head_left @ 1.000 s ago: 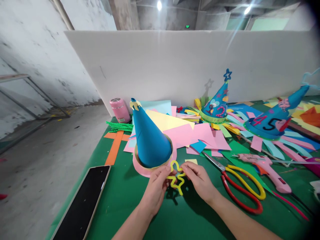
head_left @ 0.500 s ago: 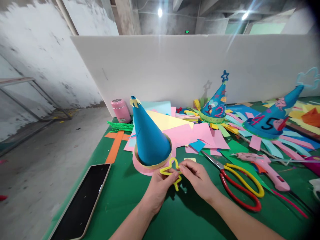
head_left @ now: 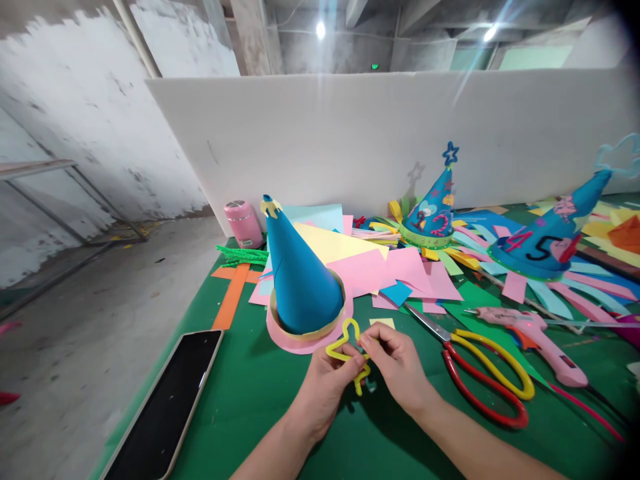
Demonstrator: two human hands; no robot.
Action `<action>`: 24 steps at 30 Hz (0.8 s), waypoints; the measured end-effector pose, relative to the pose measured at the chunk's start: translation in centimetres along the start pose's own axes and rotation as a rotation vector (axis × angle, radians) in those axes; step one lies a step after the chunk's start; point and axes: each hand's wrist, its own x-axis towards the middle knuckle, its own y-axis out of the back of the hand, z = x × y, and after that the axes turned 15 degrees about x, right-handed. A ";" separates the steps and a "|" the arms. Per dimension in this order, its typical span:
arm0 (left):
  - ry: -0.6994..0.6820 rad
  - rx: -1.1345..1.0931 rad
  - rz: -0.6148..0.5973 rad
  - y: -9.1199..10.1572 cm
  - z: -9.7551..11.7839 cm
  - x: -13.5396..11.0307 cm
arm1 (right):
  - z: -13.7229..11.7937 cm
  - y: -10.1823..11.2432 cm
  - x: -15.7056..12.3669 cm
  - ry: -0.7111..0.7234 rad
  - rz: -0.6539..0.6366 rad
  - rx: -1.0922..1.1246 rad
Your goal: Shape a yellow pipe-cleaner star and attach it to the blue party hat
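Observation:
Between my two hands is a yellow pipe cleaner (head_left: 351,325), bent into a curvy outline with a loose end hanging down. My left hand (head_left: 327,380) pinches its lower left part between thumb and fingers. The right side of the bend is pinched by my right hand (head_left: 395,363); its fingertips partly hide the wire. Just beyond my hands stands a blue paper cone hat (head_left: 305,280), upright, with a yellow scalloped tip and a pink and yellow brim around its base.
Red-and-yellow scissors (head_left: 480,380) and a pink glue gun (head_left: 535,337) lie at right. A phone (head_left: 163,407) lies at left. Behind are paper sheets (head_left: 380,270), green pipe cleaners (head_left: 240,255), a pink bottle (head_left: 243,225) and two decorated cone hats (head_left: 430,210).
My hands and the yellow pipe cleaner have shifted slightly right and down in view. The wire's shape has turned a little; both hands keep their pinch.

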 end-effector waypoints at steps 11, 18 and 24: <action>0.064 -0.051 0.115 0.2 1.0 0.4 | 0.5 2.0 1.0 -0.093 0.040 0.089; 0.054 -0.038 0.095 0.2 0.6 0.4 | 0.2 1.5 0.9 -0.104 -0.080 0.062; 0.006 -0.064 0.033 0.1 0.6 0.4 | 0.5 0.6 0.5 -0.149 -0.028 0.173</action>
